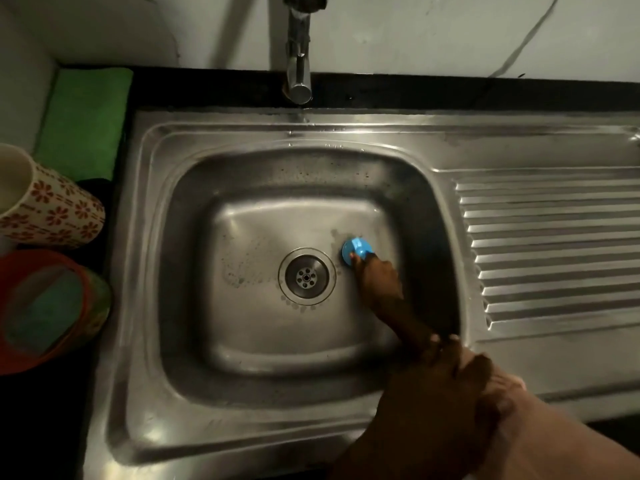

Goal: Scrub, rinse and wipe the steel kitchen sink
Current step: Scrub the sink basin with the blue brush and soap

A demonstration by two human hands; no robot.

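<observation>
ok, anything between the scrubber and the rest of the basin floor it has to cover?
Nothing visible. The right hand holds the blue scrubber on the sink floor just right of the drain. The floor holds only the drain and soap film. The left hand grips the right forearm, above the basin's near right corner.
</observation>
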